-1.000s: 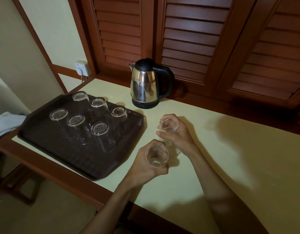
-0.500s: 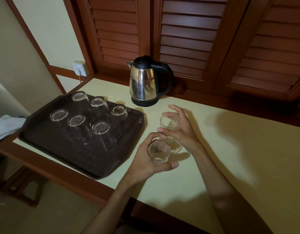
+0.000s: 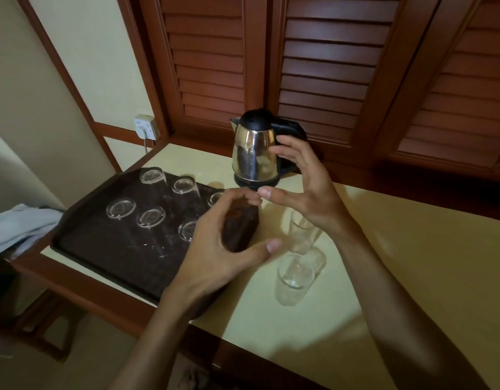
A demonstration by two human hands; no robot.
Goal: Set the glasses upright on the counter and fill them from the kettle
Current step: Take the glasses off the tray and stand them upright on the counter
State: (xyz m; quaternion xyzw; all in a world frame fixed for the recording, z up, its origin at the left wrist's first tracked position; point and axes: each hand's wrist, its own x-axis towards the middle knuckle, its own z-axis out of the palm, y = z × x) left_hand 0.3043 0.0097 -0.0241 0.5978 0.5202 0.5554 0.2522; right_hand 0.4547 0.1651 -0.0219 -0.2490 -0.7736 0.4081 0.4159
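Pale yellow counter [image 3: 398, 249] with a dark wood edge carries a brown tray [image 3: 102, 249] on its left, the steel kettle [image 3: 253, 153] on its base at the back, and two upright glasses [image 3: 295, 277] just right of the tray.

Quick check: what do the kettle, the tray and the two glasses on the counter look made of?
Kettle: polished metal body, probably stainless steel, mirroring the room; lid and handle matte black, likely plastic.
Tray: dark brown, dull and finely textured, probably plastic.
Glasses: clear glass by the look; the counter shows through them.
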